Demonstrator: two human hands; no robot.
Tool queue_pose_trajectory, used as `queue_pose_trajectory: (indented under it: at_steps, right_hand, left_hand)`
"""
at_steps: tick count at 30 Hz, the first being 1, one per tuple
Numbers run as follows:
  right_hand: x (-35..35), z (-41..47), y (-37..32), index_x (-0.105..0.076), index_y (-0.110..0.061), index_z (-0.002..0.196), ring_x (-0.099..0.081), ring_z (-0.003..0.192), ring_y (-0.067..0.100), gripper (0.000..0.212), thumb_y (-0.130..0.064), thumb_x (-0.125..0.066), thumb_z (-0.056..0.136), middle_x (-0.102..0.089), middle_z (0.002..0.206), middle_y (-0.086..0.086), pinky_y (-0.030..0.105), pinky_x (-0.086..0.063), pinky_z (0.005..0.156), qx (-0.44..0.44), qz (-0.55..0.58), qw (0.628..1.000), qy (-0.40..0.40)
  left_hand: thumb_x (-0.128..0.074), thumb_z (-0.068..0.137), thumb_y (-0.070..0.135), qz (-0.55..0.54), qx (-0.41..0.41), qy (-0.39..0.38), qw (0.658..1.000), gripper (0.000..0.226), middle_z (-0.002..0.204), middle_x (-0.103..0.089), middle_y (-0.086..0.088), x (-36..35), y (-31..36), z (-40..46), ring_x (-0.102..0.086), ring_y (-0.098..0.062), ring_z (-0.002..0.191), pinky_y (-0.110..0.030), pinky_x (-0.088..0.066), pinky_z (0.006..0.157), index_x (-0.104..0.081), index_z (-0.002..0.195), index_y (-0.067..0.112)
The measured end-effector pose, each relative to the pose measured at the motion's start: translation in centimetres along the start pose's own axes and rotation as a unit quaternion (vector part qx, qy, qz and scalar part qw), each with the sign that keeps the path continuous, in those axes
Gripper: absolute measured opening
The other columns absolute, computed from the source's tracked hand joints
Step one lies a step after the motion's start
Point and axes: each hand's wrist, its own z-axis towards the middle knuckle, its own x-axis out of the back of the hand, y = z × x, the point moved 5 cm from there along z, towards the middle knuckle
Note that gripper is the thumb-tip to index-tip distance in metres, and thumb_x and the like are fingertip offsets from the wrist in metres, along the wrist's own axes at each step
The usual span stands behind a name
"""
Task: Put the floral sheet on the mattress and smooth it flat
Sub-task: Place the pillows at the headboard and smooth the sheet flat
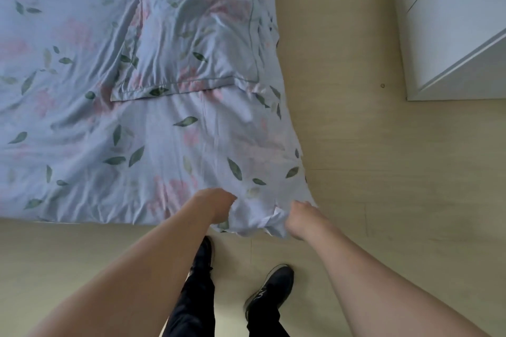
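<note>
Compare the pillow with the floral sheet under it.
The pillow is a small hemmed rectangle lying free on the bed; the floral sheet spreads across the whole bed. No hand touches the pillow; the left hand and right hand grip the sheet's bunched corner. Both share one leaf-and-flower print and show wrinkles.

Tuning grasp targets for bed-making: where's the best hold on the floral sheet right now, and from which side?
Probably the near right corner of the sheet, where it bunches over the bed's edge. Come from the foot of the bed, low, as the left hand and right hand do, one on each side of the corner. The bunched folds there give something to pinch; the fabric spread on top lies too flat.
</note>
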Motion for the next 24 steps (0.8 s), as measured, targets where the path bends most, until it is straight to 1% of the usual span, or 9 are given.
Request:
queue_pose_trajectory:
  at_steps: [2,4,5,9,13,16,19,21,24]
  right_hand:
    - [4.0,-3.0,0.0,-0.042,-0.011,0.135,-0.048,0.123,0.031,0.041,-0.015,-0.04,0.094,-0.042,0.139,0.012,0.036,-0.041,0.096,0.028,0.028,0.999,0.026]
    - [7.9,-5.7,-0.1,-0.042,-0.011,0.135,-0.046,0.126,0.032,0.04,-0.017,-0.04,0.095,-0.042,0.14,0.012,0.037,-0.039,0.098,0.042,0.039,0.996,0.065]
    - [10.4,-7.1,-0.2,-0.042,-0.011,0.135,-0.045,0.126,0.033,0.041,-0.016,-0.039,0.095,-0.041,0.14,0.013,0.038,-0.039,0.099,0.048,0.037,0.995,0.077]
    - [18.5,-11.9,-1.2,-0.037,-0.011,0.142,-0.043,0.128,0.034,0.047,-0.017,-0.04,0.096,-0.038,0.144,0.013,0.041,-0.04,0.103,0.08,0.028,0.992,0.092]
    - [26.2,-13.2,-2.8,-0.035,-0.011,0.144,-0.041,0.131,0.033,0.049,-0.022,-0.042,0.097,-0.037,0.148,0.012,0.044,-0.038,0.106,0.11,0.009,0.987,0.114]
    - [32.5,-12.7,-3.3,-0.032,-0.012,0.146,-0.04,0.132,0.033,0.05,-0.019,-0.04,0.097,-0.036,0.149,0.012,0.044,-0.038,0.107,0.112,-0.001,0.984,0.137]
    - [38.6,-11.8,-3.2,-0.034,-0.011,0.145,-0.041,0.132,0.033,0.051,-0.016,-0.037,0.094,-0.039,0.147,0.014,0.044,-0.037,0.108,0.105,0.001,0.981,0.161]
    - [42.1,-11.3,-3.0,-0.035,-0.01,0.144,-0.042,0.131,0.034,0.051,-0.016,-0.038,0.093,-0.04,0.146,0.014,0.044,-0.037,0.108,0.101,-0.004,0.981,0.167]
    - [47.5,-10.2,-2.9,-0.034,-0.01,0.144,-0.042,0.131,0.034,0.051,-0.018,-0.042,0.094,-0.039,0.145,0.015,0.043,-0.038,0.107,0.102,-0.016,0.976,0.191]
  left_hand:
    - [-0.041,0.1,0.019,-0.033,0.015,0.02,0.999,0.031,0.122,-0.057,-0.007,3.8,-0.1,-2.5,-0.056,-0.025,0.103,-0.033,-0.044,0.083,-0.048,0.129,0.013]
    - [-0.04,0.096,0.014,-0.058,0.033,0.05,0.997,0.022,0.113,-0.057,-0.007,7.9,-0.7,-4.8,-0.055,-0.026,0.098,-0.034,-0.047,0.083,-0.049,0.116,0.014]
    - [-0.039,0.094,0.013,-0.069,0.04,0.073,0.994,0.019,0.115,-0.057,-0.007,10.5,-1.1,-6.2,-0.055,-0.026,0.098,-0.036,-0.048,0.083,-0.048,0.112,0.015]
    - [-0.037,0.099,0.019,-0.101,0.048,0.152,0.982,0.026,0.12,-0.057,-0.007,19.6,-0.7,-11.7,-0.053,-0.027,0.103,-0.033,-0.041,0.076,-0.052,0.12,0.016]
    - [-0.038,0.101,0.024,-0.12,0.05,0.196,0.972,0.029,0.127,-0.056,-0.008,27.9,-1.7,-13.8,-0.055,-0.028,0.109,-0.037,-0.044,0.089,-0.053,0.125,0.017]
    - [-0.038,0.099,0.028,-0.134,0.059,0.222,0.964,0.031,0.129,-0.055,-0.009,34.3,-3.5,-13.9,-0.055,-0.028,0.108,-0.039,-0.046,0.09,-0.051,0.125,0.02]
    - [-0.037,0.101,0.032,-0.146,0.068,0.243,0.957,0.039,0.144,-0.047,-0.009,40.7,-4.1,-13.7,-0.048,-0.029,0.126,-0.039,-0.041,0.101,-0.045,0.138,0.02]
    - [-0.035,0.101,0.033,-0.153,0.062,0.253,0.953,0.042,0.149,-0.043,-0.008,44.5,-3.8,-13.7,-0.042,-0.03,0.133,-0.042,-0.036,0.108,-0.043,0.141,0.02]
    - [-0.035,0.101,0.034,-0.151,0.056,0.272,0.949,0.042,0.145,-0.047,-0.007,50.0,-3.0,-13.6,-0.046,-0.029,0.129,-0.044,-0.038,0.107,-0.044,0.139,0.02]
